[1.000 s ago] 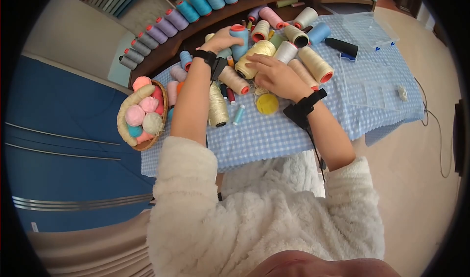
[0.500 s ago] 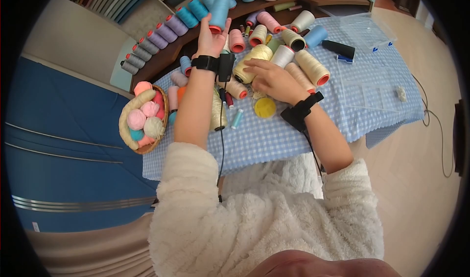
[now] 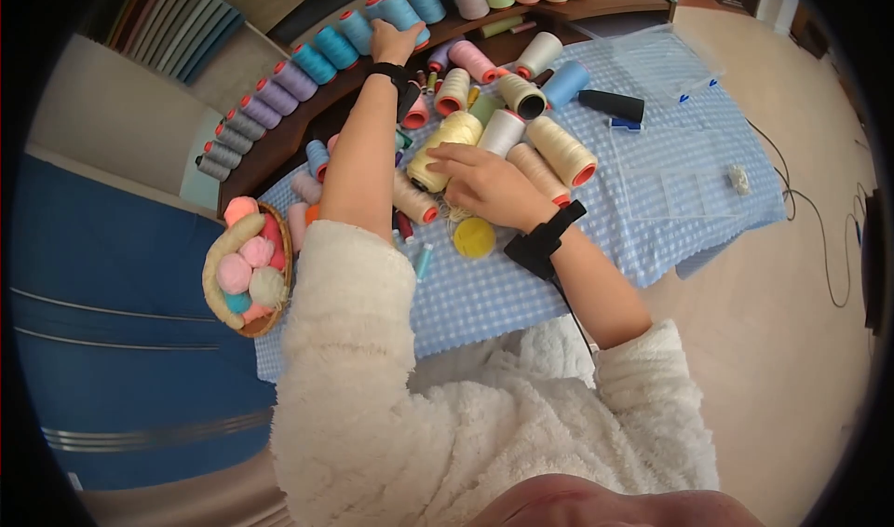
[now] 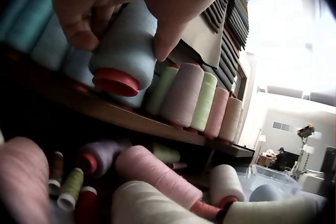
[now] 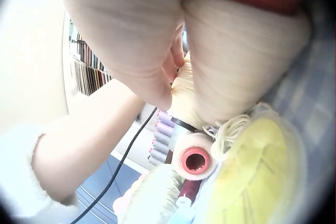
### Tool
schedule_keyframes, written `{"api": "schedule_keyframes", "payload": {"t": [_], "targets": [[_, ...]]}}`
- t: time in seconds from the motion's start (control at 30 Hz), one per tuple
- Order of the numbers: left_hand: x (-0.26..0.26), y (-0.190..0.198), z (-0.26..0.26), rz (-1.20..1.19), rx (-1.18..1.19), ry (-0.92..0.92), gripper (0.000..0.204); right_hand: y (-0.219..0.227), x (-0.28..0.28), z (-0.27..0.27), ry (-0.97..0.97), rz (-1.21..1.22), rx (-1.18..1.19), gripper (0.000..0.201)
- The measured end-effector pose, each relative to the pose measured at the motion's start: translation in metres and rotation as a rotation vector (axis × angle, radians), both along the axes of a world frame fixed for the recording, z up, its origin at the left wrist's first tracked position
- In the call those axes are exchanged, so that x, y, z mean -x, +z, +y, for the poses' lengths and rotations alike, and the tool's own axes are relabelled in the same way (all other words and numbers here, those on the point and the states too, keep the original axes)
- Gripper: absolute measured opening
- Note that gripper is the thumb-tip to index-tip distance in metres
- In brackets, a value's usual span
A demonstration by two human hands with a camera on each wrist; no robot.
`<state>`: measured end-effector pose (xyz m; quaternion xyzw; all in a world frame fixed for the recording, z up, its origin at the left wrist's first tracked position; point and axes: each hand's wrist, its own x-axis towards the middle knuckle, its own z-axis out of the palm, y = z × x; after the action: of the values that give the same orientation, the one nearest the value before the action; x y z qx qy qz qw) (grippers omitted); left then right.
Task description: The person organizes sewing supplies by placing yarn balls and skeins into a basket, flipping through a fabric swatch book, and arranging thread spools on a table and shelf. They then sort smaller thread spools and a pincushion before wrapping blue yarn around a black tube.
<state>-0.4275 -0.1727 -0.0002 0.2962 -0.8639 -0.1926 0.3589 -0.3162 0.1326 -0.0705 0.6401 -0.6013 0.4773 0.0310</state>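
Note:
At the curved shelf, my left hand (image 3: 395, 43) grips a blue cone of thread (image 4: 126, 43), thumb on one side and fingers on the other. The cone's red base tilts toward the camera in the left wrist view, close over the shelf edge and in front of other blue cones. My right hand (image 3: 489, 184) rests on a pale yellow cone of thread (image 3: 456, 138) lying on the table, its fingers laid loosely over the near side. Below that hand are a beige cone (image 3: 414, 199) and a round yellow disc (image 3: 474, 237).
Cones in grey, purple, blue, green and pink line the wooden shelf (image 3: 619, 4). Several more lie about the blue checked tablecloth (image 3: 521, 294). A basket (image 3: 282, 280) of yarn balls sits at left; a clear compartment box (image 3: 670, 187) and a black roll (image 3: 612, 105) are at right.
My left hand has lifted the blue cone from the pile on the table and carried it up to the shelf. The right hand has stayed on the pale yellow cone.

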Motion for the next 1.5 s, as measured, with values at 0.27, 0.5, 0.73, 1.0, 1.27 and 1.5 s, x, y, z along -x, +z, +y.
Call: {"api": "schedule_keyframes", "payload": {"t": [0.27, 0.5, 0.73, 1.0, 1.27, 1.5], "targets": [[0.028, -0.021, -0.018, 0.121, 0.229, 0.062, 0.064, 0.0, 0.0, 0.0, -0.005, -0.015, -0.041, 0.042], [0.019, 0.018, 0.014, 0.175, 0.465, -0.013, 0.028, -0.001, 0.001, -0.001, -0.008, -0.012, -0.02, 0.043], [0.064, 0.065, 0.002, -0.183, 0.59, 0.046, 0.043, -0.003, 0.001, -0.002, -0.007, -0.026, -0.014, 0.043], [0.081, 0.077, 0.018, -0.42, 0.402, -0.078, 0.045, -0.001, -0.001, 0.0, -0.028, -0.016, -0.034, 0.045], [0.088, 0.075, 0.013, -0.3, 0.206, -0.226, 0.046, 0.0, 0.0, 0.0, -0.016, -0.028, -0.033, 0.045], [0.052, 0.08, -0.029, -0.598, 0.789, -0.101, 0.044, -0.003, 0.0, -0.001, -0.028, -0.016, -0.032, 0.045]]}}
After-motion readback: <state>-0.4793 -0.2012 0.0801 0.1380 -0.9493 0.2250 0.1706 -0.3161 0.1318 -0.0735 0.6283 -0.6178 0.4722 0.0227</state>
